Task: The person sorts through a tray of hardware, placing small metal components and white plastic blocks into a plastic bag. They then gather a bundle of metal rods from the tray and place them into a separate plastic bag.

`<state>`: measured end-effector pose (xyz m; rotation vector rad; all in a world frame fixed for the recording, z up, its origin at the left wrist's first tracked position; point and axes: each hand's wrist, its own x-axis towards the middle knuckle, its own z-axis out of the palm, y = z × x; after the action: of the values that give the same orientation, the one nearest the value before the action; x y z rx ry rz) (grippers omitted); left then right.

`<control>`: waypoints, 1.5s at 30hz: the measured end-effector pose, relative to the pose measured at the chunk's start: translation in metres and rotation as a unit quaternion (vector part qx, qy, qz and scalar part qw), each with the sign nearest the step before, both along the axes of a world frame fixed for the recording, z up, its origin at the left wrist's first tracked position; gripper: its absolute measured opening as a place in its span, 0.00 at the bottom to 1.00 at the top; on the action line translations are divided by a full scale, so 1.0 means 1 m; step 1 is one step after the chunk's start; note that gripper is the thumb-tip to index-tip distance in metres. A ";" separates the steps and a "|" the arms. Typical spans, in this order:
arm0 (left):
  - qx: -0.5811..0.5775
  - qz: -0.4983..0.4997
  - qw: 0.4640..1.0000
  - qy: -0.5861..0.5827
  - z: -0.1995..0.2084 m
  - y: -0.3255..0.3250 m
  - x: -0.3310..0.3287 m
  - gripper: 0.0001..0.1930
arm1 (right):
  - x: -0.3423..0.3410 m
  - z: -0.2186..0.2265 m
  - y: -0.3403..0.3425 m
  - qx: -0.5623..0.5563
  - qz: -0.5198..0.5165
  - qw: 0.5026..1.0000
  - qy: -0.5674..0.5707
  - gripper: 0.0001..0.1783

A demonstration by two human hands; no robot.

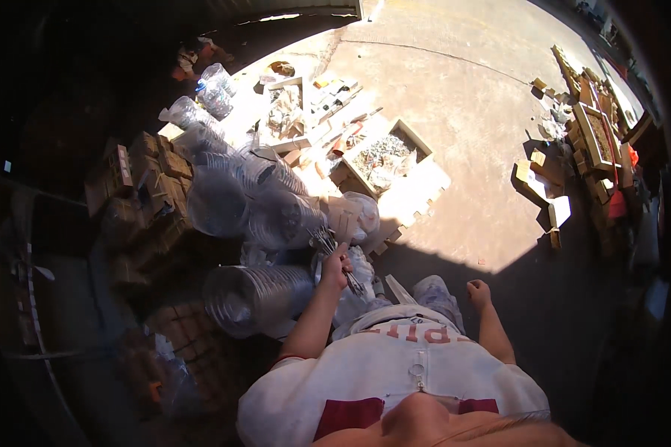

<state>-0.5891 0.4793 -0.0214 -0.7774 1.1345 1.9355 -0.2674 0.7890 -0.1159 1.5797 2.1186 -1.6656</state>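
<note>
My left hand (335, 268) is closed round a bundle of thin metal wire pieces (323, 240), whose ends stick out on both sides of the fist. Just beyond it lie stacked clear plastic tubs (283, 220) and crumpled clear plastic (361, 212). Another nested stack of clear round tubs (257, 298) rests on its side left of my forearm. On the other side of my body, my right hand (479, 293) hangs with its fingers curled in. Nothing shows in it, and it touches nothing.
Sunlit wooden crates (425, 141) with small pieces inside stand ahead. Brown cartons (160, 175) are piled at the left. Wood blocks (540, 179) and another wooden crate (596, 134) are at the right. A person (197, 56) is at the far left. Shadow covers the near floor (544, 320).
</note>
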 end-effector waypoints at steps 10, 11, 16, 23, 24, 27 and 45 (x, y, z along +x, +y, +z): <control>0.003 0.177 0.984 -0.013 0.003 0.072 -0.025 0.12 | -0.069 -0.082 0.185 -0.043 0.156 0.973 -0.165 0.11; 0.019 0.193 0.981 0.001 0.007 0.073 -0.022 0.12 | -0.095 -0.066 0.196 -0.088 0.110 0.974 -0.176 0.10; 0.061 0.267 0.959 0.070 0.027 0.090 -0.015 0.12 | -0.182 -0.070 0.280 -0.023 0.175 0.969 -0.171 0.08; 0.030 0.355 0.934 0.030 0.030 0.054 0.030 0.21 | -0.350 -0.040 0.238 0.163 0.439 0.872 -0.140 0.14; 0.033 0.358 0.933 0.030 0.032 0.045 0.034 0.21 | -0.369 -0.037 0.220 0.193 0.423 0.875 -0.136 0.15; 0.055 0.405 0.911 0.059 0.032 0.029 0.044 0.21 | -0.419 -0.006 0.164 0.264 0.419 0.862 -0.110 0.12; -0.105 0.414 0.887 0.173 0.030 0.025 0.047 0.15 | -0.534 -0.001 0.140 0.308 0.486 0.806 -0.142 0.13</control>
<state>-0.5416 0.5045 0.0090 -1.2043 1.3723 2.7743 -0.8012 0.9289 -0.1172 0.4354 2.6594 -0.4033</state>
